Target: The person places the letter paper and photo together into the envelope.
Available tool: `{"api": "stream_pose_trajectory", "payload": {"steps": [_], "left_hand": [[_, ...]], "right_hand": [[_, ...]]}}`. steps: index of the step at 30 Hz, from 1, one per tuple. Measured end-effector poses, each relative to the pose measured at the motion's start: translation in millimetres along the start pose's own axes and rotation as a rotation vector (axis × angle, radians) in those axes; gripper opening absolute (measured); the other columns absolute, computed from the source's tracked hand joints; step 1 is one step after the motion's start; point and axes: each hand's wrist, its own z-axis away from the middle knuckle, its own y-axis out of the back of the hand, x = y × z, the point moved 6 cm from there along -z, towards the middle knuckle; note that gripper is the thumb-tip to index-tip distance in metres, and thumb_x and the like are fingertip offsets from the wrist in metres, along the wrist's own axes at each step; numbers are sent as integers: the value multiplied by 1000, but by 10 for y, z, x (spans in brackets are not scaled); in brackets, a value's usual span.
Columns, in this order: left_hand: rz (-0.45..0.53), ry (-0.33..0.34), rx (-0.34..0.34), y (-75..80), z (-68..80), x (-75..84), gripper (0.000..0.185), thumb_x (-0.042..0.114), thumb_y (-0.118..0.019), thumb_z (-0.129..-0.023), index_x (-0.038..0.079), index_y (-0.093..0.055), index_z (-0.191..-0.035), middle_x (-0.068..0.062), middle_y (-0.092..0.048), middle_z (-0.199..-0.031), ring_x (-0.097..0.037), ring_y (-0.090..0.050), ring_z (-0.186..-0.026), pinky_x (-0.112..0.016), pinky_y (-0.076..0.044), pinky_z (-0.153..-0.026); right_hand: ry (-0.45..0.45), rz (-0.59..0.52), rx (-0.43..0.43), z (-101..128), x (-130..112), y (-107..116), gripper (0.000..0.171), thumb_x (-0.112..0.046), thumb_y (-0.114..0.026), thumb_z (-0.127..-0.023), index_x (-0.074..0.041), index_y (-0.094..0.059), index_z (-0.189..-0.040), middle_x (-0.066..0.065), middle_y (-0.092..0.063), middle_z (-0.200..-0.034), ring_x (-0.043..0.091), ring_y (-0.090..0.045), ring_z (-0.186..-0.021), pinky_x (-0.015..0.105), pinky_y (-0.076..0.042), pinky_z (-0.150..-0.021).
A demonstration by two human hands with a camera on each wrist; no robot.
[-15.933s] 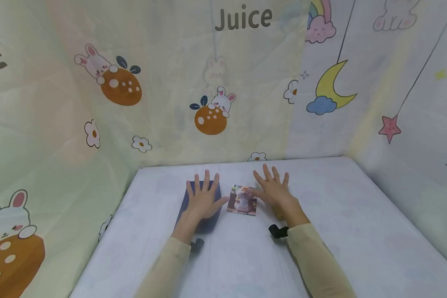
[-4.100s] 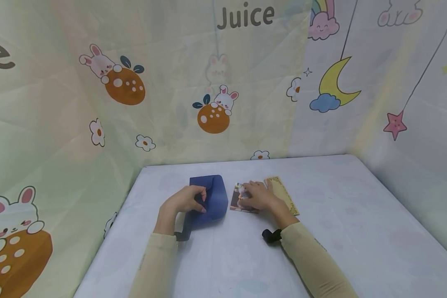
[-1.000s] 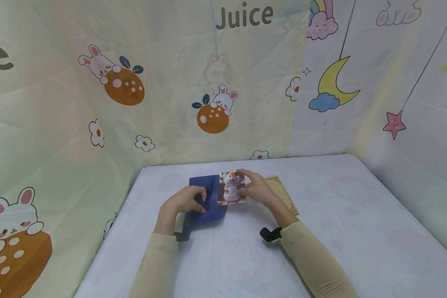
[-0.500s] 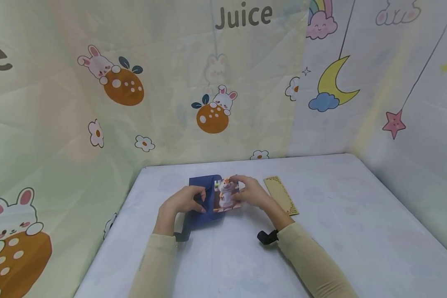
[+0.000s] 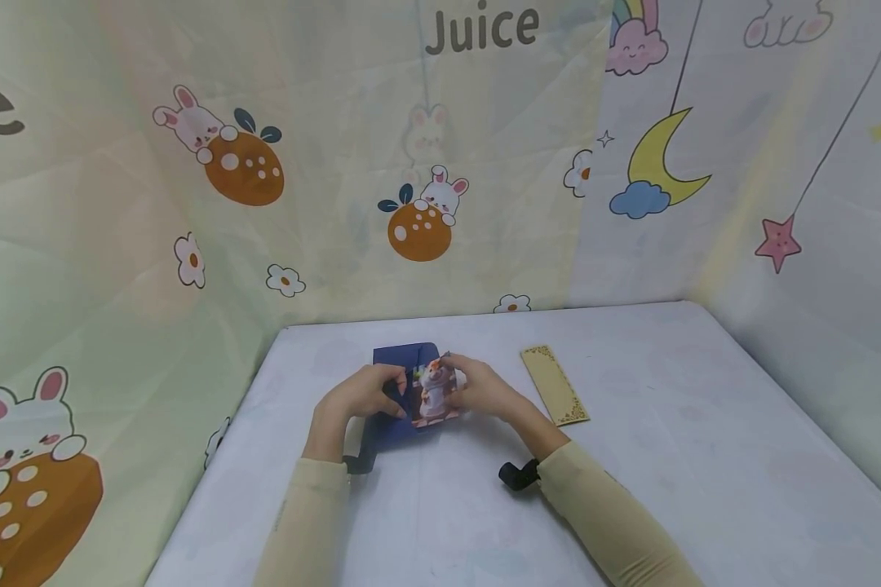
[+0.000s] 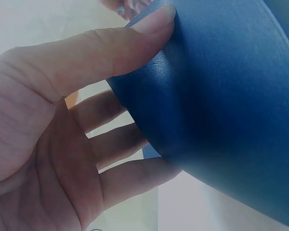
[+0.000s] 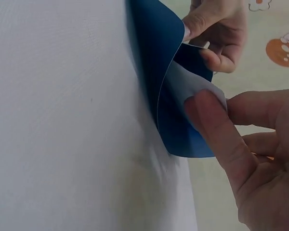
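My left hand (image 5: 360, 393) pinches the edge of a dark blue envelope (image 5: 404, 355), thumb on one face and fingers behind it. In the left wrist view the blue paper (image 6: 231, 106) bows away from the thumb (image 6: 106, 53). My right hand (image 5: 484, 390) holds a small square picture card (image 5: 433, 395) by its right side. The card shows a white cartoon animal and overlaps the envelope in the head view. From the right wrist, the card's pale back (image 7: 195, 79) lies between the envelope's parted blue layers (image 7: 151, 53), with its outer edge between the thumb and fingers.
A gold card strip (image 5: 555, 387) with patterned ends lies on the white table (image 5: 631, 473) to the right of the right hand. Printed cloth walls (image 5: 323, 204) stand behind and at both sides. Each wrist bears a black camera mount (image 5: 517, 475).
The right hand picked up the picture card from the table and moved it left and slightly down, over the envelope. The envelope was opened earlier; the left hand has stayed on its edge.
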Motion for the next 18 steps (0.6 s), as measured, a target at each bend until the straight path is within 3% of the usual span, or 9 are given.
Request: {"api": "stream_pose_trajectory", "payload": {"steps": [3,5,11,18], "left_hand": [[-1,-8,1,3,-1,10,36,12,-92,-75,18,-62,-94,1,-60,-91,-19,-56,-88,-36,-44,-74],[3,-6,0,2,7,10,36,11,-92,-75,17,-62,-95,1,-60,-91,-19,-56,-88,-36,-44,-75],[12,6,0,-3,6,3,35,12,-92,-76,18,-63,-95,2,-61,-91,-19,-56,-88,-36,-45,-75],[18,16,-9,-13,-4,-3,34,12,-92,-77,18,-63,-95,2,-61,-91,-19,-56,-88,-36,-44,-74]], "right_hand": [[-1,25,8,-8,-20,-12,75,-1,-79,-84,-9,-49,-153,16,-46,-160,36,-46,-146,53,-42,-114],[-6,46,15,-21,-33,-27,76,-4,-80,-85,-9,-48,-154,15,-45,-161,37,-38,-152,54,-33,-121],[-28,56,30,-68,-49,-78,83,-7,-82,-86,-7,-41,-158,16,-47,-160,36,-42,-150,53,-35,-120],[-78,94,71,-90,-27,-89,80,-14,-82,-88,-9,-43,-157,15,-47,-159,36,-41,-151,52,-35,-120]]}}
